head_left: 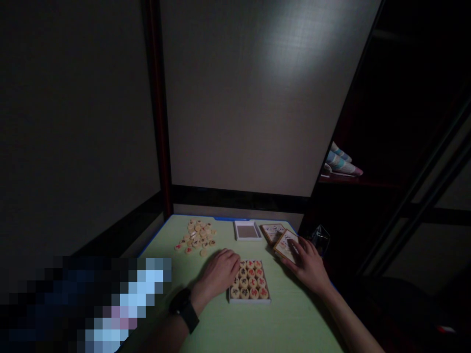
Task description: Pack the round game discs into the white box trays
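A shallow white box of Chinese chess pieces (251,283) lies on the green table, its round wooden pieces set in rows with red and black characters. My left hand (222,271), a dark watch on its wrist, is curled over the box's left edge; its fingertips are partly hidden. My right hand (308,264) grips a printed box lid (287,245) by its right side, thumb at the near edge and fingers across the top. Under that lid's far left corner lies a second printed lid (271,232).
Loose chess pieces (198,236) are heaped at the table's far left. A white box tray (248,231) without pieces stands near the blue back edge. Cabinet panels (243,98) rise behind the table (290,314). A pixelated patch covers the lower left.
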The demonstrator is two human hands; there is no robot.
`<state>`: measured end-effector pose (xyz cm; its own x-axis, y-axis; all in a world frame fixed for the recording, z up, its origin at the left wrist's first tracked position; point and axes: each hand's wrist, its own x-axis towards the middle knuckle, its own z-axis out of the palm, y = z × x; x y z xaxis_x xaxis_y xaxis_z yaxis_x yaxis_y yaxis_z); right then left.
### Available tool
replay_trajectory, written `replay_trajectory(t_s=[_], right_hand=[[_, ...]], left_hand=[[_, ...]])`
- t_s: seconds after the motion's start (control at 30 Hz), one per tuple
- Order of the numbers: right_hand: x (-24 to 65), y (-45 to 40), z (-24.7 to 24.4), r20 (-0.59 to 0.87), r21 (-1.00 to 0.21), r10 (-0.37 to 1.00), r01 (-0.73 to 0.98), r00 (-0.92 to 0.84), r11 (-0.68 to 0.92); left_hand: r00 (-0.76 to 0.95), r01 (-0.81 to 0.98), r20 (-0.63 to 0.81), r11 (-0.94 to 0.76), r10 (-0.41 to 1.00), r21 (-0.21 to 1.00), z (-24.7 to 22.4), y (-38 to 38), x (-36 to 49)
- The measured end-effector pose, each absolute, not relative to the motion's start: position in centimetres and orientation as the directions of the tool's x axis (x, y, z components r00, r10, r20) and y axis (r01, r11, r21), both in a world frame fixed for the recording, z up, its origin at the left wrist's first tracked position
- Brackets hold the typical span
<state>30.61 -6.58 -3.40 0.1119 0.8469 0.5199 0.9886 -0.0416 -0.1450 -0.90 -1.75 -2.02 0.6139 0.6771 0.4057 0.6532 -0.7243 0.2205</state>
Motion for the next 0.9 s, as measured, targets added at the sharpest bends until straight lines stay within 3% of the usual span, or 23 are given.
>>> replay_trajectory(t_s=[0.3,0.73,0.9], right_hand=[[32.1,-5.4,-4.9,0.39,-0.223,0.916,0.975,0.092,-0.003],[30.1,-6.0,-4.2,0.499,-0.249,0.867,0.959,0.005,0.138],[30.1,-6.0,-4.1,0.49,-0.28,0.871,0.95,0.02,0.135]], left_hand=[[0.616,0.667,0.381,-0.714,0.689,0.212,-1.9,-1.8,-0.9],[0.638,0.681,0.365,-0.718,0.678,0.145,-1.8,-1.8,-1.0],[0.621,0.678,0.36,-0.707,0.697,0.199,-2.0,-1.5,-1.0]])
